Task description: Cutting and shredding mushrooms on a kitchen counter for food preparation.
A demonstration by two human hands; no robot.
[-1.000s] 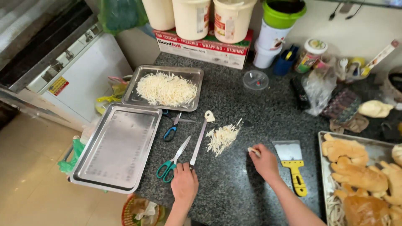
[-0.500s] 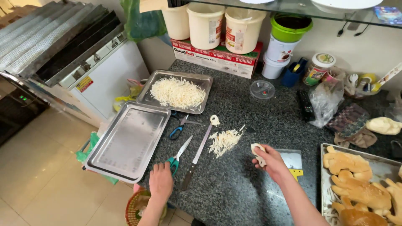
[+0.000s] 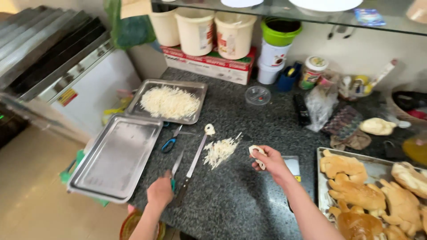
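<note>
Left hand (image 3: 160, 192): we find it down on the scissors (image 3: 175, 171) at the counter's near edge, fingers curled over the green handle; we cannot tell how firmly they grip.
Scissors axis: blades run away from us, tilted slightly right, parallel to the long knife (image 3: 194, 161) just beside them.
Right hand (image 3: 271, 163): raised off the counter, fingers pinched on a pale dough piece (image 3: 256, 152).
Shred pile (image 3: 220, 151): left of the dough piece, between both hands, nearer the right.
</note>
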